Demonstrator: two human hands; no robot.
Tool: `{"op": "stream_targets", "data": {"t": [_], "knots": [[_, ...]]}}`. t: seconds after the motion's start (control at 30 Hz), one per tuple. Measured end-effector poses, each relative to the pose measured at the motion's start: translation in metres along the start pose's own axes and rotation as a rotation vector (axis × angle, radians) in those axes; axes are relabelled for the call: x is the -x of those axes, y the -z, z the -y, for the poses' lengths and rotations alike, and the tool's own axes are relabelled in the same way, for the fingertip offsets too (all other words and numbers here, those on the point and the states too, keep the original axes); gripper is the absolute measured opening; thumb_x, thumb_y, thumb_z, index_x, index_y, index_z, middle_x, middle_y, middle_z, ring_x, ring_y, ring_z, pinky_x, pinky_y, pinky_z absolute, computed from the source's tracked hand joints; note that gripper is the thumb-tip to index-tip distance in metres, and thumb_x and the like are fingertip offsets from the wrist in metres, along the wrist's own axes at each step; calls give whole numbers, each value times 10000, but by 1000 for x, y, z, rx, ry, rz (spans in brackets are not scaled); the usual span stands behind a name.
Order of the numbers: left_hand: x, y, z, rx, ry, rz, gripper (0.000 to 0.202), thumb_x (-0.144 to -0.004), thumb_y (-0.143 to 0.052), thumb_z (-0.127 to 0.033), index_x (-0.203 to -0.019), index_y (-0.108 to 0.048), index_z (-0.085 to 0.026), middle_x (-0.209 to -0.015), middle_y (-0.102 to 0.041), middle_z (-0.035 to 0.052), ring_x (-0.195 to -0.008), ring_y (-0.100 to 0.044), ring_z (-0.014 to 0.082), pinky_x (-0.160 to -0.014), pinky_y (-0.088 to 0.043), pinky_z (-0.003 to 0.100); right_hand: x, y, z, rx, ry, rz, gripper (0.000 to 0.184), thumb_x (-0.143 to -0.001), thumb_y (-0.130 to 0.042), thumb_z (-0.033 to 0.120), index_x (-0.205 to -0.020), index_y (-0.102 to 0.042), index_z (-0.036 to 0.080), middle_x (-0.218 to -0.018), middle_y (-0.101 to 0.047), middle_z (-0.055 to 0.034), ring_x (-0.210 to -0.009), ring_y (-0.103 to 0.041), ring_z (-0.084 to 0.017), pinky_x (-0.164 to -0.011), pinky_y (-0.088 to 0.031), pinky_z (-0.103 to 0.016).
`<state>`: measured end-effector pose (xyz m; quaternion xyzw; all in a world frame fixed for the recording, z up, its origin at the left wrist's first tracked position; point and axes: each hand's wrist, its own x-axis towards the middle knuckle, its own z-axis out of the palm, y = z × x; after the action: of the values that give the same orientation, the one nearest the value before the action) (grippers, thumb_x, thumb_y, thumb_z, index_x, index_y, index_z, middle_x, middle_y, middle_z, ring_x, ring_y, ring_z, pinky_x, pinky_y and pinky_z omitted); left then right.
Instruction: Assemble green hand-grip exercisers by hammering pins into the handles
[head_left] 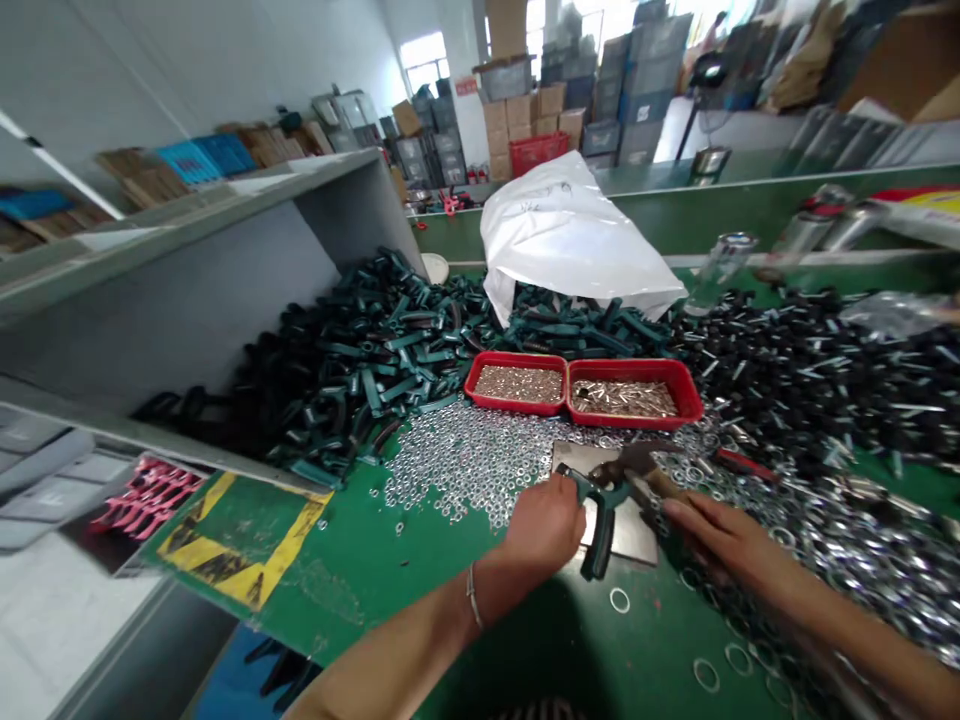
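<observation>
Your left grip (544, 525) clenches teal pliers (601, 515) | your right grip (731, 545) is at the hammer (637, 460) handle, hold unclear | both sit over a steel plate (634, 530) on the green table (337, 600) | washers (480, 460) crowd it, red trays (634, 390) just beyond | open room lies toward you, by the table's near edge

No words or numbers can be read here. On the white plastic sack (544, 197) there is some dark handwriting, but it is too blurred to read, and the small red label (466, 87) on the far white pillar is also too small.
</observation>
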<state>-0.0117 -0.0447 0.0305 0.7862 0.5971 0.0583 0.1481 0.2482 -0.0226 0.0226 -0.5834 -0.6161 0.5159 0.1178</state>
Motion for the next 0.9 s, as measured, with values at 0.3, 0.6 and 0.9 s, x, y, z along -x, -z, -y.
{"op": "stream_targets", "data": {"t": [0.3,0.6,0.9], "knots": [[201,40,159,-53,373,-307,258,-965,-431,-385,-1088,-578,-213,-1047,-650,91,-980,-621,237,-919,-502,390,9,-6,6,728,635,-494,531,-924,-465,519,-1362,-530,227,-1409,-524,-185,-1282,-462,-409,-1056,-320,-590],[204,-20,147,-153,323,-392,532,-981,-422,-360,-1491,-352,-227,-1533,-344,169,-1416,-325,353,-1082,-384,535,2,-160,30,1026,1149,-14,599,-911,-482,103,-1479,-396,272,-1503,-471,-32,-1333,-455,-312,-1074,-350,-551],[68,-32,127,-105,182,-388,540,-902,-586,-373,-1409,-502,-208,-1563,-294,176,-1462,-84,476,-1120,-232,660,-91,-175,120,981,1026,-90,293,-900,-567,137,-1183,-617,196,-1415,-534,-111,-1267,-477,-276,-1071,-356,-520]]}}
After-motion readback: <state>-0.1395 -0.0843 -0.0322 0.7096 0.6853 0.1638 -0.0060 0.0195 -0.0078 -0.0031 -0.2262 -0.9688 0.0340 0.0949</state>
